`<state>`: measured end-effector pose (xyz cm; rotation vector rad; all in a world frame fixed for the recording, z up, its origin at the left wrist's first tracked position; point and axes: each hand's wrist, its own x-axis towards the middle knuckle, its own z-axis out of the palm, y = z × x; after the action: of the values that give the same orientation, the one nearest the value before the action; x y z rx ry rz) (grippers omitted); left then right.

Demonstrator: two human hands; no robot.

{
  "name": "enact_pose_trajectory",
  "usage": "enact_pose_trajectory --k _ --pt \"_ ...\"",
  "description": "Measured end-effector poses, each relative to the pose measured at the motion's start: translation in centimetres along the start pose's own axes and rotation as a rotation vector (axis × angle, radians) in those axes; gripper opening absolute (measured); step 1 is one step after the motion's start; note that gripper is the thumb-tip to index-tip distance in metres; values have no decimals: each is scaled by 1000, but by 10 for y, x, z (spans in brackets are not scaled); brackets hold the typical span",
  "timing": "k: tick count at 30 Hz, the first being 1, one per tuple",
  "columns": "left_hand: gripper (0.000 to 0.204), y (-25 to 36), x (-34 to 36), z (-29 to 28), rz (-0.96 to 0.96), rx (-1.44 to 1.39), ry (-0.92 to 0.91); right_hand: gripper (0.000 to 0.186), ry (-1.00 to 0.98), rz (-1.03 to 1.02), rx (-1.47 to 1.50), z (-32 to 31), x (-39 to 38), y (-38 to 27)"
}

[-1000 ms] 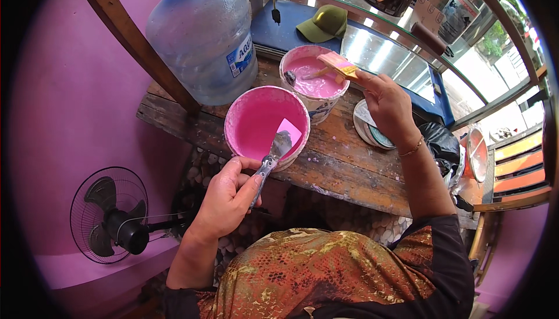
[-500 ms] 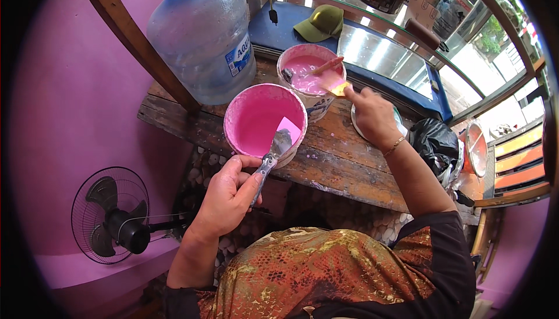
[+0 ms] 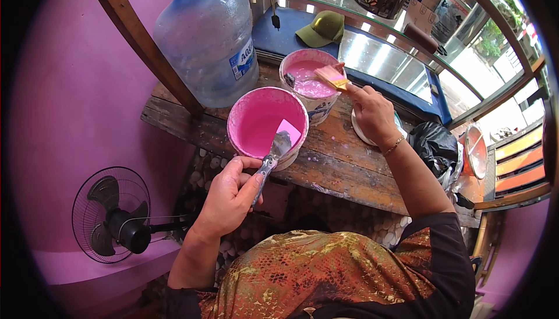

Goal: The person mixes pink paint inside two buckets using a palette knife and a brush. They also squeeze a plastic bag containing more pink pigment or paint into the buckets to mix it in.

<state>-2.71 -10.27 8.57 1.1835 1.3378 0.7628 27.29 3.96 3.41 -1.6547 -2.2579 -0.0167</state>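
My left hand (image 3: 228,194) is closed round the handle of a putty knife (image 3: 273,155), with pink on its blade. The blade lies over the near right rim of a pink-coated bucket (image 3: 249,122), and my fingers are close to that rim. In my right hand (image 3: 372,112) is a paintbrush (image 3: 332,77) with pink bristles, held above the right rim of a second bucket. That farther bucket (image 3: 319,110) contains pink paint (image 3: 307,74). A stick-like handle and a dark lump show in it, partly hidden by the brush.
Both buckets stand on a worn wooden bench (image 3: 343,167). A large water jug (image 3: 204,39) stands at the left, by a curved wooden post (image 3: 140,39). Behind are a green cap (image 3: 322,28) and a glass case (image 3: 372,57). A black bag (image 3: 434,144) sits right, a fan (image 3: 110,214) lower left.
My right hand has slowed, and the paintbrush, blurred before, now shows sharply over the far bucket. The left hand keeps the putty knife at the near bucket's rim. The whole view has shifted slightly.
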Motion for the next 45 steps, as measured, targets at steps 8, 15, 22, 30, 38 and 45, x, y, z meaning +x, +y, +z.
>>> enact_pose_trajectory --k 8,15,22,30,38,45 --pt "22 1 -1 -1 -11 12 -15 25 15 40 255 -4 19 11" --pt "22 -4 -1 -7 23 -8 5 28 -108 446 1461 -10 23 14" --pt "22 0 1 -9 11 -6 -9 30 -187 624 1185 14 17 24" --pt "22 0 3 -12 15 -13 -14 27 -178 630 1013 31 6 30" --pt "24 -4 3 -12 18 -37 13 28 -201 605 1025 40 2 31" --pt "33 -20 -1 -17 -24 -233 79 28 280 -91 201 -29 -21 -45"
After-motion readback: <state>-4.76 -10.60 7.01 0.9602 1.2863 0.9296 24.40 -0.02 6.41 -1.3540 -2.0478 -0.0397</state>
